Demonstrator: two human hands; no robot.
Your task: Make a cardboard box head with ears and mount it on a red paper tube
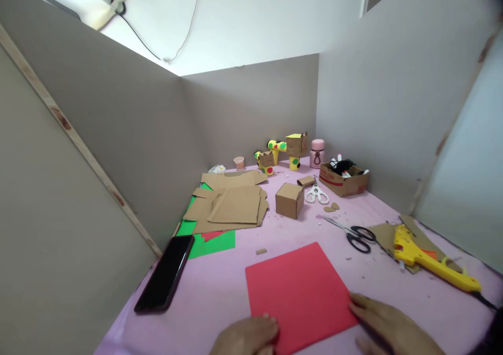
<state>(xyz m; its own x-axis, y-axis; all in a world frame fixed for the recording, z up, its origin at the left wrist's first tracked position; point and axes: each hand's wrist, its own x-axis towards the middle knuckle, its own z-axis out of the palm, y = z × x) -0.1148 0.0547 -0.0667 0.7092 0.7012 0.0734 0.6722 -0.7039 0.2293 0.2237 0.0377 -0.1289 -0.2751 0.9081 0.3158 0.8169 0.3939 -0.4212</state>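
Observation:
A red sheet (301,292) of paper or thin foam lies flat on the pink-covered table in front of me. My left hand (247,336) is at its lower left edge, fingers bent together over the border, the thumb partly cut off by the frame. At the right edge, my right hand (387,323) touches the sheet with outstretched fingers, its thumb apart below. Beyond the sheet stands a small cardboard box (289,200). Black-handled scissors (356,237) lie to the right, near a yellow glue gun (432,263).
At the left lie a black phone (165,274), green sheets (214,244) and stacked cardboard (236,206). White scissors (316,193), decorated yellow figures (277,146), a pink bottle (317,153) and a box of markers (343,185) stand farther back. Grey partitions (251,109) enclose the table.

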